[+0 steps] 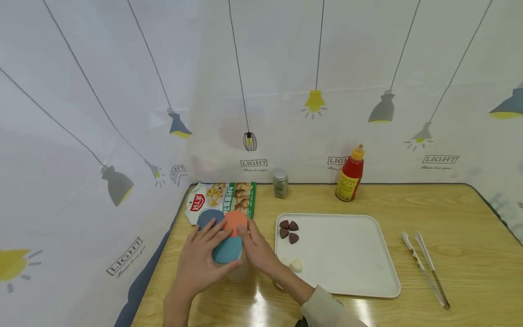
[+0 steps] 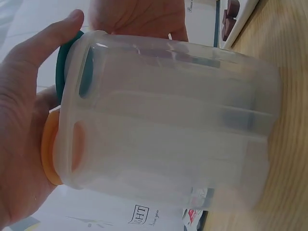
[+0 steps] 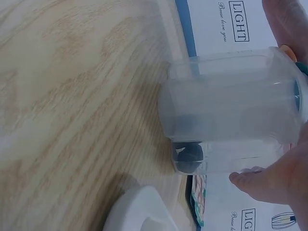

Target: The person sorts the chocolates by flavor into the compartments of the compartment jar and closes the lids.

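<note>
A translucent plastic canister (image 2: 168, 120) with several compartments stands upright on the wooden table. Its blue lid (image 1: 210, 218), orange lid (image 1: 237, 221) and teal lid (image 1: 229, 250) face up. My left hand (image 1: 200, 259) lies over these lids, fingers extended and thumb along the teal lid's near edge. From the right, my right hand (image 1: 259, 247) holds the canister's upper side, its thumb by the orange lid; the other fingers are largely hidden in the head view. A dark piece (image 3: 188, 156) shows at the bottom of one compartment.
Right of the canister is a white tray (image 1: 339, 254) with dark wedge-shaped pieces (image 1: 289, 231) and pale pieces (image 1: 296, 265). Metal tongs (image 1: 426, 270) lie farther right. Behind stand a red sauce bottle (image 1: 350, 177) and a small jar (image 1: 280, 185); a food packet (image 1: 224, 197) lies back left.
</note>
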Action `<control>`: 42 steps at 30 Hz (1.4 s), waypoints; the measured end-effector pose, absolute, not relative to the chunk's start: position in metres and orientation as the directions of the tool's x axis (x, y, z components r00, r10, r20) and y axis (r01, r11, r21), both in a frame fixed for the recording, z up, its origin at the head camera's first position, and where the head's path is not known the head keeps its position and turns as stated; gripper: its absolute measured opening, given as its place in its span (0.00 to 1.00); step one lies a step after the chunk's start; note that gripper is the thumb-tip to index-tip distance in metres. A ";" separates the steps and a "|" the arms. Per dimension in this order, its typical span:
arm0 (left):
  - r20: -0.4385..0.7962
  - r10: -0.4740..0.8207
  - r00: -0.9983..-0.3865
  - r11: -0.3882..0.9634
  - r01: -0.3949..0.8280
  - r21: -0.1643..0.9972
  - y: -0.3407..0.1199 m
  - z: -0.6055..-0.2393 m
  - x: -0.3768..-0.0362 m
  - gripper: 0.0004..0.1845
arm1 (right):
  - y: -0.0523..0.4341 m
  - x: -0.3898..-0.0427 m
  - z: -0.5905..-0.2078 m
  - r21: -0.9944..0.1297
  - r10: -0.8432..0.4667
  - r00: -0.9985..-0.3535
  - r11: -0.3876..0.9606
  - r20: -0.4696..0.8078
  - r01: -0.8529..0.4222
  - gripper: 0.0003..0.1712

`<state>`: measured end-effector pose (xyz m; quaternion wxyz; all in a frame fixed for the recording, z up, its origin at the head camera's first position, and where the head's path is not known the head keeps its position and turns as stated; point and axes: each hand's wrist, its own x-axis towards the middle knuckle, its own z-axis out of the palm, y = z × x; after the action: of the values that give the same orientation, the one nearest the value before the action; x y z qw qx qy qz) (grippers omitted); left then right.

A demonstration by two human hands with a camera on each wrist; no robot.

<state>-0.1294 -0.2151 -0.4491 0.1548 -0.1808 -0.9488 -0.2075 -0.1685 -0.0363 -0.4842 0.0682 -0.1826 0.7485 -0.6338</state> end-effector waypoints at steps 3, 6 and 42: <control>0.357 0.258 -0.898 0.840 0.391 0.376 -0.216 -0.450 -0.130 0.41 | -0.035 -0.169 -0.482 -0.974 -0.367 -0.921 0.121 0.134 -0.190 0.32; 0.357 0.228 -0.906 0.831 0.372 0.413 -0.216 -0.452 -0.131 0.35 | -0.031 -0.167 -0.483 -0.969 -0.344 -0.930 0.157 0.129 -0.192 0.32; 0.343 -0.060 -0.937 0.672 0.216 0.708 -0.207 -0.440 -0.140 0.23 | 0.322 -0.084 -0.529 -0.457 0.265 -0.964 0.859 0.017 0.228 0.45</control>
<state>-0.1405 -0.2066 -0.4401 0.1714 -0.0435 -0.8982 -0.4025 -0.0841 0.3219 -0.5285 -0.0398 0.1281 0.9634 -0.2321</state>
